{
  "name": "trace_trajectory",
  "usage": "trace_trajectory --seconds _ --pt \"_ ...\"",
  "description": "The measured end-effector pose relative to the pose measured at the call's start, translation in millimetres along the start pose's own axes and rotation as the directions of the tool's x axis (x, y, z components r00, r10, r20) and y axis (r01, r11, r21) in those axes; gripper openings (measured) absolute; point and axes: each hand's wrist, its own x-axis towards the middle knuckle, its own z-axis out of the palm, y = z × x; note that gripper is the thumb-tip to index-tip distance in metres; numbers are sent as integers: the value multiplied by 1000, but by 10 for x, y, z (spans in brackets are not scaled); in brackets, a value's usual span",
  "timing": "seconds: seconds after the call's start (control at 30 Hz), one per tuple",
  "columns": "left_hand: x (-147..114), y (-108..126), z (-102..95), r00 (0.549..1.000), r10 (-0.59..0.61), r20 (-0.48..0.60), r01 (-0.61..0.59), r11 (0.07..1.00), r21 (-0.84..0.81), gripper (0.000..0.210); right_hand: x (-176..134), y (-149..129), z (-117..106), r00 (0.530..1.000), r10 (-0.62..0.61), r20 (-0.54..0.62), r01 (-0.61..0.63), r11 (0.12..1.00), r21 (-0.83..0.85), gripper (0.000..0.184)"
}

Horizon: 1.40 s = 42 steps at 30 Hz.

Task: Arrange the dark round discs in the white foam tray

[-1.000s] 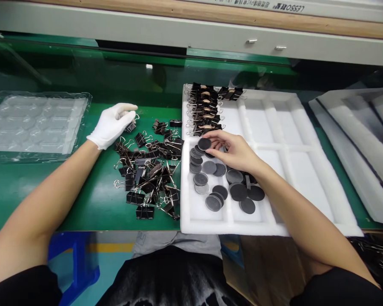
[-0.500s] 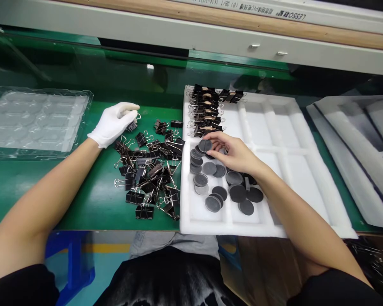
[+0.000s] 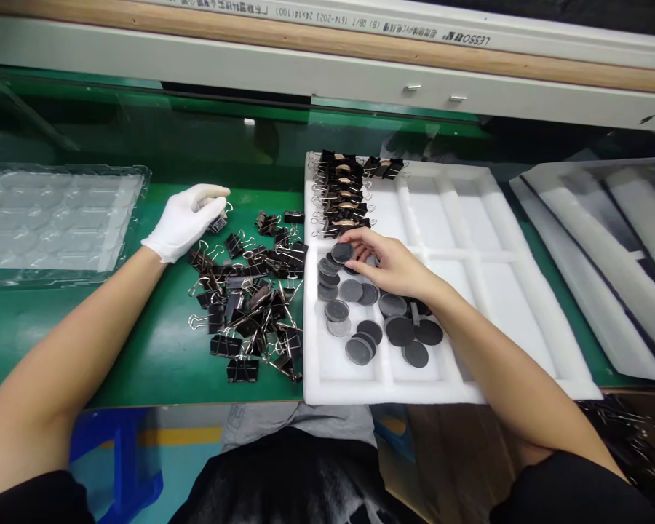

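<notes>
My left hand point(image 3: 184, 220), in a white glove, is closed on a black binder clip point(image 3: 218, 221) above the green table, its fingers partly covering it. Just below and to the right lies a pile of black binder clips point(image 3: 251, 291) with silver wire handles. My bare right hand point(image 3: 385, 263) pinches a dark grey disc point(image 3: 342, 252) between thumb and fingers over the white foam tray point(image 3: 345, 375). Under and around that hand several grey and black discs point(image 3: 400, 331) lie loose in the tray. At its far left corner stands a row of clipped pieces point(image 3: 343, 193) with tan edges between black clips.
On the left lies a clear plastic blister tray point(image 3: 60, 218). More white foam trays point(image 3: 594, 269) rest on the right. A pale rail point(image 3: 284, 73) crosses the back of the green table point(image 3: 142, 364). A blue stool point(image 3: 123, 458) stands below the front edge.
The whole view has shifted slightly left and down. Both hands keep nearly the same places and grips; the clips and discs lie as before.
</notes>
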Motion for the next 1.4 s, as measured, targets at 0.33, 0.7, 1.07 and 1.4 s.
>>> trace_trajectory --seconds 0.33,0.7,1.07,1.4 --pt "8 -61 -15 1000 -4 -1 4 999 -38 50 4 -23 0 1000 3 14 -3 1000 17 40" --pt "3 -18 -17 1000 -9 2 9 1000 -12 50 9 -33 -10 1000 -7 13 7 1000 18 39" --pt "0 -17 -16 1000 -23 13 23 999 -35 59 8 -20 -6 1000 -20 10 20 1000 19 39" --pt "18 -56 -17 1000 -7 -7 6 1000 -23 51 5 2 2 1000 -25 2 25 1000 6 41"
